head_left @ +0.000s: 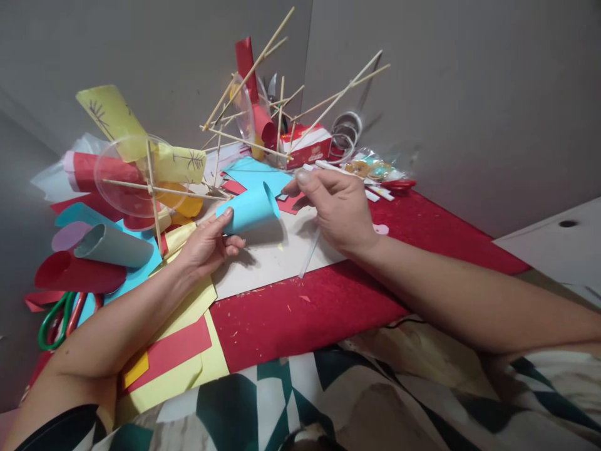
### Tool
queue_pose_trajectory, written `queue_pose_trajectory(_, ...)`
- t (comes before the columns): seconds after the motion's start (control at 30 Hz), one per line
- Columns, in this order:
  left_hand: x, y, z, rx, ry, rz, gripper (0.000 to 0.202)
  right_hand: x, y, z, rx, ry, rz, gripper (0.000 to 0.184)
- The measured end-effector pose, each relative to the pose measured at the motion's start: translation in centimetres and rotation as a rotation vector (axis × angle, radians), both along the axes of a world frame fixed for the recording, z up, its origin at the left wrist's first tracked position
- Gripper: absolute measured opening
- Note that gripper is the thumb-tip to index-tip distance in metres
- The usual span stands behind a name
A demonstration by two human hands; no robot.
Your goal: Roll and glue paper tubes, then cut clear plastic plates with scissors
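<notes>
The thumb of the left hand (pixel 206 246) is pressing on top of a blue paper tube (pixel 248 210) with the other fingers curling beneath, closed round its left end. The tube is lying aslant above a white board (pixel 253 269), its open end facing right. The right hand (pixel 345 210) is hovering by that opening, thumb and forefinger nearly meeting; whether anything is between them I cannot tell. A translucent stick (pixel 307 257) is showing below this hand, its upper end hidden.

Too hard a squeeze could be creasing the thin paper or flattening its round mouth; too loose a hold could be letting it slip or unroll. A careless poke from the right fingers could be denting the rim.

Left of the tube, a wooden stick (pixel 124 184) from a frame is pointing toward it, so a leftward swing could be knocking the frame. Farther out, flat blue paper (pixel 256 170) is lying beyond the tube, and a second stick frame (pixel 345 94) is jutting above a red box (pixel 312 147), hindering a far reach. Near left, green-handled scissors (pixel 54 322) are lying beside the left forearm, and yellow sheets (pixel 188 307) are crowding beneath it.
</notes>
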State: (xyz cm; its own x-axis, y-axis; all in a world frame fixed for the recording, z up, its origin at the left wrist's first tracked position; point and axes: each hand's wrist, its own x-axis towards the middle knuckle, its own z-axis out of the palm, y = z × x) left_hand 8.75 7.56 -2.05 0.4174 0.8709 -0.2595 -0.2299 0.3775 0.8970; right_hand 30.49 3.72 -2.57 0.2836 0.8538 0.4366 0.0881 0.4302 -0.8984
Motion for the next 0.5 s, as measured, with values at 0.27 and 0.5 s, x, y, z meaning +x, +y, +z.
queue_pose_trajectory(0.27,0.5,-1.1,-0.1,0.152,0.084,0.012,0.052,-0.8,-0.2,-0.3,-0.204,-0.004,0.222,0.048)
queue_pose_trajectory(0.5,0.5,-1.7,-0.4,0.179,0.108,-0.041,0.046,-1.1,-0.6,-0.6,-0.241,-0.104,0.272,0.051)
